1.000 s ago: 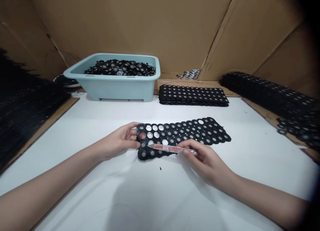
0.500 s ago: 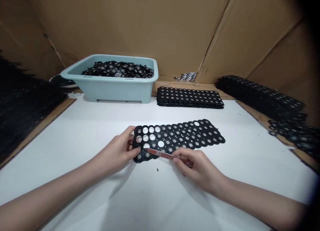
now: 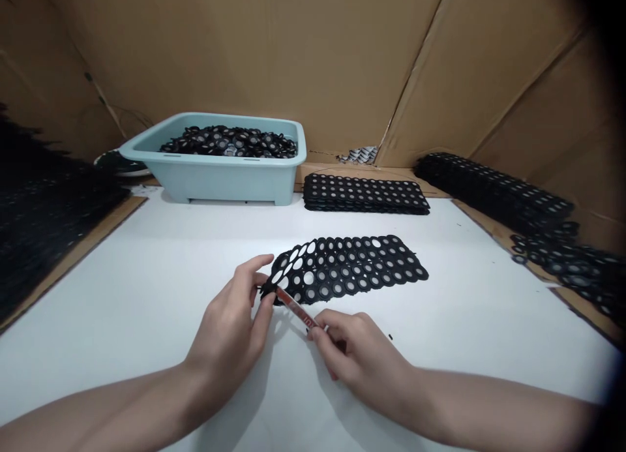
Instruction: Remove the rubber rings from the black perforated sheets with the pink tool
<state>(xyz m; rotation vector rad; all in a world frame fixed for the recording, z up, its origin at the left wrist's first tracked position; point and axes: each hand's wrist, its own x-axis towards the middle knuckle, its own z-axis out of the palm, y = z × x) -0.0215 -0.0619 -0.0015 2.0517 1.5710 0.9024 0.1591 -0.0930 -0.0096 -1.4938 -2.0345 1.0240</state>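
Note:
A black sheet of joined rings (image 3: pixel 349 263) lies slanted on the white table, with grey discs in most rings and several rings showing white. Its near left corner is bent up between the thumb and fingers of my left hand (image 3: pixel 235 315). My right hand (image 3: pixel 355 347) grips a reddish-brown pen-like tool (image 3: pixel 297 308), whose tip touches the sheet right beside my left thumb. The tool's rear end is hidden in my right palm.
A light blue bin (image 3: pixel 225 178) full of black rings stands at the back left. Beside it lies a stack of black sheets (image 3: pixel 366 194). More sheets (image 3: pixel 493 188) line the right edge, and a dark pile (image 3: pixel 44 210) fills the left.
The sheet's left end has been lifted and curled by my left hand. My right hand has moved left and nearer to me, and the tool points more steeply away from me.

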